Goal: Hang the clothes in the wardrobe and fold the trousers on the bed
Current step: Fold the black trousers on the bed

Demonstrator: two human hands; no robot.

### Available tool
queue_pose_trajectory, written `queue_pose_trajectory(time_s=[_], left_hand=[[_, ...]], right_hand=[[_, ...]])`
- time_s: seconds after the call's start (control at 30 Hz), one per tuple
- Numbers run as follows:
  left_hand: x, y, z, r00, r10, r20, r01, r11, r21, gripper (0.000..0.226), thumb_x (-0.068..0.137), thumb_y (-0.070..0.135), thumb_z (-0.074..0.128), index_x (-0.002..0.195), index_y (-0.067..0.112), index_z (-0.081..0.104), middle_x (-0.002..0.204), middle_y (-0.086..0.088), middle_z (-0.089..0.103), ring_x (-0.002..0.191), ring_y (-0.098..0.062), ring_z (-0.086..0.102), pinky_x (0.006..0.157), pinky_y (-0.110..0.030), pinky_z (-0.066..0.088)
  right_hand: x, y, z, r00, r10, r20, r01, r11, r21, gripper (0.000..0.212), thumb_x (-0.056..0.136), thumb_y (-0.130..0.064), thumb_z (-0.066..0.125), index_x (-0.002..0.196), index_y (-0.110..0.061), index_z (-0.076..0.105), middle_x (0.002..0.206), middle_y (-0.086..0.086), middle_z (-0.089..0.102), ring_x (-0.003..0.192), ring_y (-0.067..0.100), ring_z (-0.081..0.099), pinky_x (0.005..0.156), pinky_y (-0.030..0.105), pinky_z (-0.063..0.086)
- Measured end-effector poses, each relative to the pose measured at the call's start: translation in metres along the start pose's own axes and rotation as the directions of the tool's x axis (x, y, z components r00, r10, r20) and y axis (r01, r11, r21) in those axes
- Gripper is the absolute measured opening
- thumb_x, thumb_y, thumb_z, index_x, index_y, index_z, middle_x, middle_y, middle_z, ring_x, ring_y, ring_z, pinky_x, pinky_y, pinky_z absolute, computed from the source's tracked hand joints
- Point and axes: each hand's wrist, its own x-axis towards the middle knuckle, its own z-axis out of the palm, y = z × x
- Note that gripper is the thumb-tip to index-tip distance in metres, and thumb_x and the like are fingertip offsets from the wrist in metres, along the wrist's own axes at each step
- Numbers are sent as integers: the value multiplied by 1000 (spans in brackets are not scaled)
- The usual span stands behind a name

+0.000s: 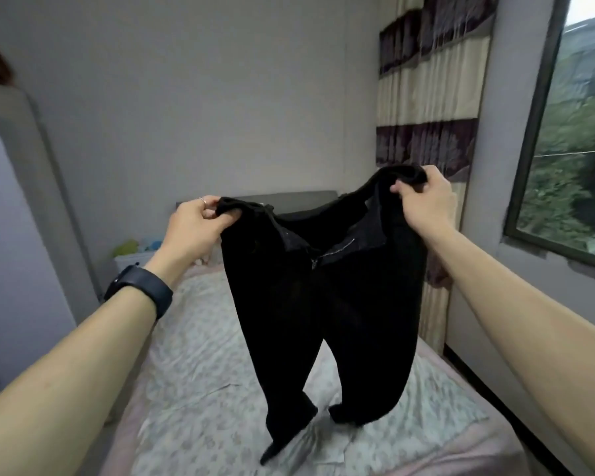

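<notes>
One pair of black trousers (323, 304) is hanging over the bed (193, 372), and its two leg ends are reaching the flowered sheet. The left hand (193, 228) and the right hand (423, 201) are each gripping one end of the waistband with fingers curled tightly on the cloth, the right one a little higher. The trousers are partly hiding one dark headboard (289, 197), and one striped curtain (430, 97) is hanging beside one window (571, 149) at the right.

headboard (299, 197) partly behind trousers (323, 304)
</notes>
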Motion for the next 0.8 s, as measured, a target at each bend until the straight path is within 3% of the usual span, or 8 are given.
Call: queue_pose_trajectory(time_s=[0.1,0.2,0.33,0.4,0.47,0.6,0.7,0.8], left_hand=[[2,38,-27,988,66,-138,-36,977,212,13,92,46,67,100,36,67,78,2,66,75,-9,59,66,-21,43],[6,62,-46,970,76,-231,-44,989,143,26,88,47,68,107,29,70,106,-5,66,101,-19,62,87,-31,49],[-15,70,-62,982,-137,-127,121,985,-127,23,87,36,74,101,22,64,103,-4,74,94,-24,71,87,-43,58],[-38,64,-64,970,-230,-84,207,953,-223,23,87,25,80,97,18,61,101,-7,73,85,-23,71,81,-41,58],[-70,57,-63,956,-293,3,275,894,-355,20,86,17,80,96,15,62,96,-9,72,77,-18,71,74,-34,59],[-132,35,-60,932,-348,98,360,874,-327,25,85,13,80,105,4,68,95,-10,74,76,-16,72,67,-27,60],[-168,19,-56,900,-423,102,432,840,-328,28,84,15,81,106,3,69,95,-13,75,75,-17,74,62,-27,59],[-189,19,-52,913,-389,125,408,847,-340,34,79,16,85,106,3,69,93,-10,76,74,-15,74,58,-23,56]], right_hand=[[6,-46,-10,994,-67,-81,64,997,-31,11,94,-24,64,104,-19,63,92,-8,75,98,9,64,89,25,42],[6,-71,-19,990,-101,-100,97,994,-45,16,96,-27,60,107,-16,64,94,-8,77,105,11,64,97,29,42],[-5,-79,-39,993,-99,63,106,988,-115,14,94,-33,61,100,-20,65,77,-9,75,96,9,68,92,24,44],[-18,-71,-48,989,-90,118,105,987,-124,14,93,-32,62,97,-20,68,73,-9,74,83,5,70,95,27,50],[-38,-56,-57,987,-92,132,105,990,-92,12,96,-31,61,97,-19,66,72,-8,73,74,-1,68,85,20,52],[-80,-18,-68,964,-33,264,96,968,-230,19,90,-46,57,86,-28,62,66,-16,72,84,14,71,84,43,58],[-117,-4,-77,961,25,275,50,963,-263,23,89,-51,54,88,-30,63,66,-23,71,90,17,70,87,44,56],[-140,5,-86,963,78,259,-1,958,-286,24,88,-52,54,93,-31,64,65,-25,70,93,14,70,93,41,54]])
